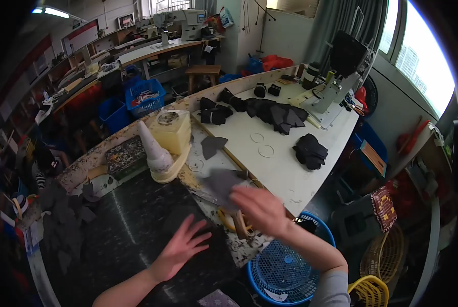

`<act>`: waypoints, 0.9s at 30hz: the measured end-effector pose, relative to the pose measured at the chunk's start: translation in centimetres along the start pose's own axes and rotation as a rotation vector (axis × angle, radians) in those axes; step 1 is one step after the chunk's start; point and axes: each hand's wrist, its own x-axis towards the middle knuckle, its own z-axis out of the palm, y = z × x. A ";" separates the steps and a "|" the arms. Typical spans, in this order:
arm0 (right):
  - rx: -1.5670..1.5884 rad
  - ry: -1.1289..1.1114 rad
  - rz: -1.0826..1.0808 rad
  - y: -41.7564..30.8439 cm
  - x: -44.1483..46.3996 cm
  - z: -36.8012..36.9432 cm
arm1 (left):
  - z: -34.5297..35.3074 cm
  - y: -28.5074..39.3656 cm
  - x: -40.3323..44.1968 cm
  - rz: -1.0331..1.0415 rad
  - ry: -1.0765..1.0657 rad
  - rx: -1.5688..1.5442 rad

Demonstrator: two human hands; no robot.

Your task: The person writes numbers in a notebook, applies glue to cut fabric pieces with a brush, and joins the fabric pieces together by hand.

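My left hand (179, 249) hovers over the dark, scuffed work surface (137, 225), its fingers spread and nothing in them. At the edge between that surface and the white table, my right hand (260, 209) has its fingers together on a dark grey flat piece (220, 185), blurred by motion. Another grey cut piece (213, 147) lies just beyond it. To the left of these stand a yellowish glue container (172, 134) and a pale cone (153, 148) on one base. Below my right hand are some scissors-like yellow handles (231, 220), partly covered.
Bundles of dark pieces (275, 113) lie on the white table (244, 146), with a sewing machine (329, 97) at its far right. Loose grey pieces (65, 225) are heaped at the left. A blue basket (285, 266) stands below my right forearm, beside a yellow basket (372, 291).
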 end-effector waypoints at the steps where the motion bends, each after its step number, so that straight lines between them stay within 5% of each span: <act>1: 0.104 -0.253 -0.163 -4.1 0.5 -0.5 | 0.8 -0.2 0.4 -0.035 0.140 -0.219; 2: 0.097 -0.242 -0.158 -4.3 -0.6 -1.5 | 1.3 -0.5 0.0 -0.039 0.134 -0.208; 4: 0.355 -0.099 0.021 -3.3 -1.3 -3.0 | 0.8 -0.2 -1.1 0.017 0.535 0.027; 7: -0.214 0.173 0.495 13.1 -4.9 -5.6 | -1.3 2.7 -8.0 0.111 0.703 0.227; 9: -0.355 0.143 0.867 24.8 -11.3 -6.9 | -4.8 6.0 -14.6 0.175 0.842 0.333; 13: -0.239 -0.076 1.195 29.9 -12.6 -9.0 | -13.4 12.4 -28.4 0.271 1.104 0.466; 15: 0.077 -0.349 1.386 30.9 -12.0 -9.3 | -15.9 13.5 -32.5 -0.187 1.354 1.663; 17: -0.034 -0.431 1.481 28.8 -10.2 -10.5 | -10.9 11.0 -28.1 -0.536 1.587 2.452; 19: 0.225 -0.189 1.360 26.5 -10.4 -10.2 | -7.4 9.7 -23.9 -0.036 1.208 2.578; 23: 0.750 0.060 0.965 14.3 -2.1 -8.1 | -0.3 3.9 -10.8 0.172 0.591 1.443; 26: 1.026 -0.123 0.980 1.0 3.6 -3.8 | 1.3 -1.4 -2.7 0.221 0.269 0.380; 27: 0.873 -0.237 0.759 -2.7 4.5 -2.1 | 2.1 -1.6 -2.0 0.219 0.285 0.372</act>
